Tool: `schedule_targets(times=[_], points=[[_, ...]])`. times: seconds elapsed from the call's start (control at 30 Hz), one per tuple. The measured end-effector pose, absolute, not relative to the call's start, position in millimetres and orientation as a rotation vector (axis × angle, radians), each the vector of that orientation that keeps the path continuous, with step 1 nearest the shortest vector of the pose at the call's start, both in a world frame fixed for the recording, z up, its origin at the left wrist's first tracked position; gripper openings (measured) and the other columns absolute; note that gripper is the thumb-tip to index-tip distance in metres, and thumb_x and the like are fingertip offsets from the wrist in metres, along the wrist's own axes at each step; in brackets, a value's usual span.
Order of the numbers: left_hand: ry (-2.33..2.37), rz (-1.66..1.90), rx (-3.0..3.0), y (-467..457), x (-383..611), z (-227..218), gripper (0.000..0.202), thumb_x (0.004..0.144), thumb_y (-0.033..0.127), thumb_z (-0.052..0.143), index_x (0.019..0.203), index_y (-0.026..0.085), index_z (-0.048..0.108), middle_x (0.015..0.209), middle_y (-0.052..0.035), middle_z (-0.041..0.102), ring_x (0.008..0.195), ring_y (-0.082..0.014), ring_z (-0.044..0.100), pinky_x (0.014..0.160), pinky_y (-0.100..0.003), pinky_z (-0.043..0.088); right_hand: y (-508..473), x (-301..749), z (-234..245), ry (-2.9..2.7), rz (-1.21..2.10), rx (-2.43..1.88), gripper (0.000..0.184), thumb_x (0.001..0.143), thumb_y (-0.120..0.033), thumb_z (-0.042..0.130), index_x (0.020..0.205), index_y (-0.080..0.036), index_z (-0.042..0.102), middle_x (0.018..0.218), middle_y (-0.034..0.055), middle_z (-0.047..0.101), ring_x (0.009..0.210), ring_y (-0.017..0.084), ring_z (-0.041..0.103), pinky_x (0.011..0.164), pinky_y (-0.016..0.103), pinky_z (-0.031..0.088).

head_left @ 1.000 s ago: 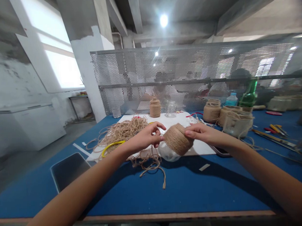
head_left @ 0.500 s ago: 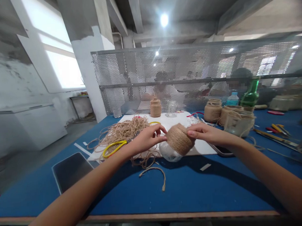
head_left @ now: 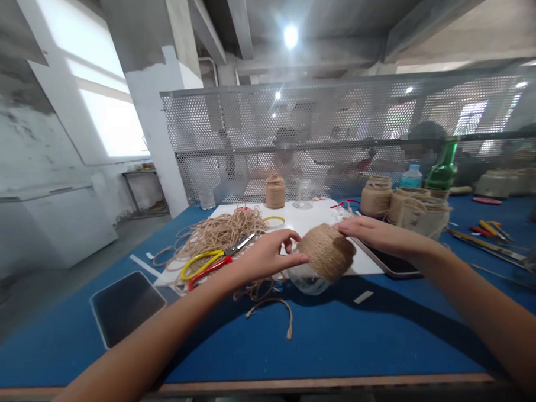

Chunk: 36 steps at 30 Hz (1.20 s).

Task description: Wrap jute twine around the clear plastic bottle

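Head view. Left hand and right hand sit either side of a jute-wrapped glass jar, fingertips on it from both sides, hands apart. Jar is tilted, bare glass showing low on the left. It sits over the front edge of a white board; cannot tell if it touches.

Left hand is nearest scissors with yellow and red handles, lying on a loose pile of jute twine. A cut twine piece lies on the blue table below the wrist. A phone lies under the right hand, near the board edge.

Behind, on the board: a wrapped jar, a clear glass jar, a yellow ring. Right side: more wrapped jars, a green bottle, a water bottle, hand tools. Far left: dark tablet. A co-worker sits blurred behind a perforated metal screen.
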<state>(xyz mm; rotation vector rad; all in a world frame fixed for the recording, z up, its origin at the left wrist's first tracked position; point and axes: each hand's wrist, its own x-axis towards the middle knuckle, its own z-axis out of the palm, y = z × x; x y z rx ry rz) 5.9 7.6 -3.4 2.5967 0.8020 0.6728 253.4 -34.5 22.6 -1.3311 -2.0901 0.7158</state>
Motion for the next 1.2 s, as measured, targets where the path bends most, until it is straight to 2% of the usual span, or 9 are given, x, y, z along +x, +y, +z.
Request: schedule_targets(times=[0.1,0.27,0.43,0.63,1.0,1.2], points=[[0.854,0.709,2.636,2,10,-4,0.045,0.074,0.055,0.055,0.097,0.016,0.055,0.079,-0.0012,0.056,0.064,-0.0119,0.048,0.057,-0.021,0.035,-37,246,19,-1.913,0.7,-1.432,0.047,0.082,-0.057,0.039,0.076,-0.018,0.064,0.088,0.0057,0.063,0.085,0.021,0.052,0.078,0.034,0.038],[0.936,0.725,2.747,-4,12,-4,0.05,0.072,0.064,0.05,0.094,0.019,0.055,0.078,-0.0006,0.058,0.064,-0.0135,0.051,0.057,-0.022,0.034,-42,235,22,-1.87,0.841,-1.398,0.042,0.08,-0.055,0.046,0.086,-0.019,0.067,0.096,0.0054,0.065,0.093,0.023,0.053,0.082,0.033,0.039],[0.996,0.634,2.845,-6,9,1,0.058,0.07,0.071,0.045,0.099,0.022,0.052,0.068,0.002,0.059,0.057,-0.0135,0.053,0.055,-0.022,0.031,-44,234,25,-1.96,0.869,-1.311,0.043,0.081,-0.054,0.045,0.081,-0.016,0.064,0.087,0.0062,0.063,0.082,0.02,0.052,0.074,0.032,0.039],[0.885,0.603,2.921,-1,4,3,0.05,0.074,0.067,0.045,0.097,0.023,0.051,0.068,0.0035,0.06,0.058,-0.0118,0.053,0.056,-0.02,0.031,-42,238,25,-2.099,0.826,-1.208,0.042,0.084,-0.051,0.04,0.069,-0.015,0.056,0.068,0.0,0.051,0.064,0.013,0.041,0.062,0.027,0.032],[0.758,0.581,2.963,6,0,3,0.042,0.078,0.059,0.048,0.095,0.021,0.051,0.068,0.0039,0.059,0.057,-0.0097,0.051,0.055,-0.019,0.03,-37,246,22,-2.224,0.781,-1.163,0.042,0.087,-0.051,0.035,0.065,-0.016,0.043,0.064,-0.0024,0.037,0.061,0.011,0.036,0.059,0.025,0.03],[0.699,0.591,2.964,3,-2,4,0.04,0.079,0.057,0.048,0.094,0.02,0.052,0.066,0.0041,0.057,0.055,-0.0091,0.049,0.054,-0.018,0.03,-37,248,24,-2.273,0.773,-1.128,0.043,0.086,-0.053,0.033,0.063,-0.017,0.039,0.063,-0.0026,0.034,0.061,0.011,0.034,0.059,0.025,0.03]])
